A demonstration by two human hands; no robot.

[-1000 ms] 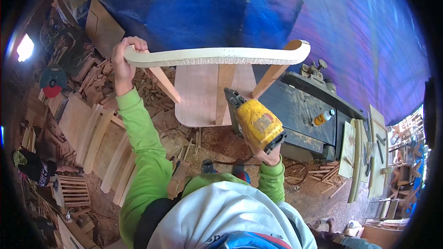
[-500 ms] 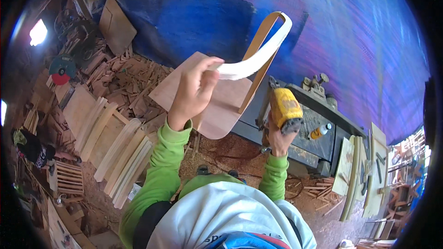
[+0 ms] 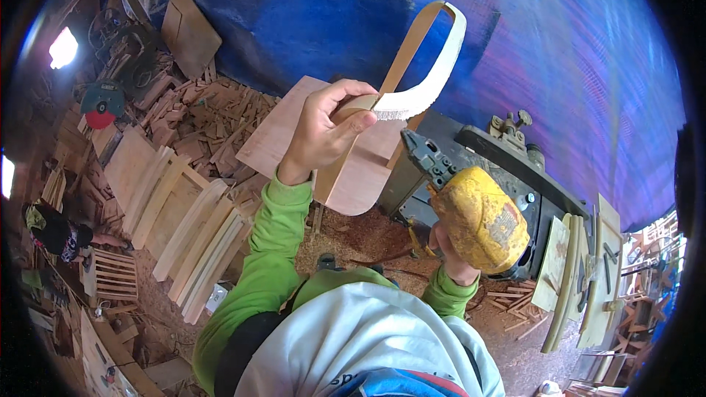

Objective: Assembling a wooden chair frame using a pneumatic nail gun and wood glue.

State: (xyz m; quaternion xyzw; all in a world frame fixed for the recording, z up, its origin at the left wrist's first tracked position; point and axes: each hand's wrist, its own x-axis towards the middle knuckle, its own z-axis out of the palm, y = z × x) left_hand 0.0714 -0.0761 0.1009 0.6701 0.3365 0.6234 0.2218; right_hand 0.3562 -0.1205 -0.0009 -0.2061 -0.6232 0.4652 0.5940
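A curved wooden loop (image 3: 409,44) stands up from a light plywood panel (image 3: 283,132), ahead of me. Along its outer face runs a white strip (image 3: 434,81) with a ragged near end. My left hand (image 3: 323,129) is closed on the wooden piece beside that end, thumb below and fingers above. In my right hand (image 3: 454,256) is a yellow nail gun (image 3: 482,217), its surface worn and stained. The gun's dark nose points toward the strip's near end but stands apart from it. Its body hides much of my right hand's fingers.
A dark machine table (image 3: 507,165) stands to the right, with a bottle (image 3: 523,198) partly behind the gun. Curved boards (image 3: 198,228) lean at the left, near heaped wood offcuts (image 3: 213,117). Another person (image 3: 59,235) works at far left. A blue sheet (image 3: 316,22) hangs beyond.
The nail gun has come up closer to me, its nose shifting left toward the strip's end. My left hand has moved slightly right along the wooden piece.
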